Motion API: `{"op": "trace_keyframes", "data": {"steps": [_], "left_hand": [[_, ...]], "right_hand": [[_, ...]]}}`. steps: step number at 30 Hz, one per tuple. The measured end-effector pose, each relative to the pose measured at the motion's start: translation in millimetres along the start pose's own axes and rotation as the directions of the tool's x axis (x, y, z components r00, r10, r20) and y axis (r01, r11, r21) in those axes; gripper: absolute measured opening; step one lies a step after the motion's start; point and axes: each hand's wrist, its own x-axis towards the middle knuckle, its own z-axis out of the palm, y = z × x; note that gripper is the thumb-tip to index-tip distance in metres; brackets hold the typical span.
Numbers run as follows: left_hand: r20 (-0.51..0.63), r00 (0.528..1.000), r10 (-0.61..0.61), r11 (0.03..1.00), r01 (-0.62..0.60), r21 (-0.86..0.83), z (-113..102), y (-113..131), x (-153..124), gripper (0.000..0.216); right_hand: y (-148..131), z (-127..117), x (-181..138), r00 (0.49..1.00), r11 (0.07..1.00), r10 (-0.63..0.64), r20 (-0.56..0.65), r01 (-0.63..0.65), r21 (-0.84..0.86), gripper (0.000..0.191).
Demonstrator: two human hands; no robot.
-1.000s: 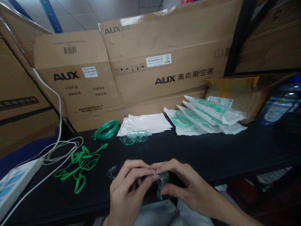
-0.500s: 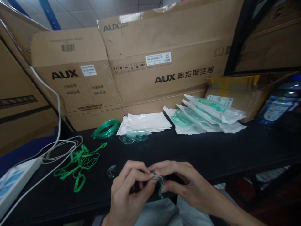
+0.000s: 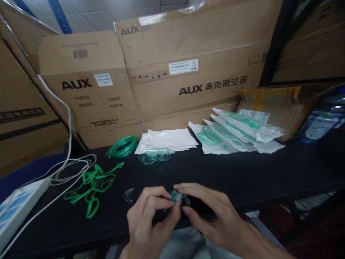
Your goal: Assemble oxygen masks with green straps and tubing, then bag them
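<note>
Just above my lap, over the table's front edge, a translucent green plastic mask [image 3: 175, 196] is held between both hands and mostly covered by fingers. My left hand [image 3: 152, 219] pinches its left side with thumb and fingertips; a pale clear band curves across it near the thumb. From the right, my right hand [image 3: 212, 208] curls round the mask, index finger along the top edge and thumb below. Beside my left hand lie small clear curved strips [image 3: 128, 194]. Green elastic straps [image 3: 95, 183] are tangled further left.
Behind the hands are another clear green mask [image 3: 155, 157], a green tubing coil [image 3: 123, 146], white pouches [image 3: 169, 138] and filled packets [image 3: 237, 131]. A power strip [image 3: 24, 201] with white cables lies left. Cardboard boxes [image 3: 188, 54] line the back; a bottle [image 3: 320, 122] stands right.
Both hands have turned the mask, so more of its green surface shows between the fingertips. My right thumb and index finger have spread further apart. The view has shifted slightly.
</note>
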Motion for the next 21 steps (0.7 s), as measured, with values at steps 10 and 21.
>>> {"op": "trace_keyframes", "data": {"steps": [10, 21], "left_hand": [[0.125, 0.992, 0.028, 0.999, -0.025, -0.022, -2, 2, 7, 0.020], [0.140, 0.988, 0.067, 0.997, -0.062, -0.042, 0, -1, 5, 0.026]], "right_hand": [[2, 17, -2, 0.988, 0.977, -0.078, -0.135, 0.049, -0.208, 0.037], [-1, 14, 4, 0.989, 0.986, -0.040, -0.141, 0.016, -0.168, 0.033]]}}
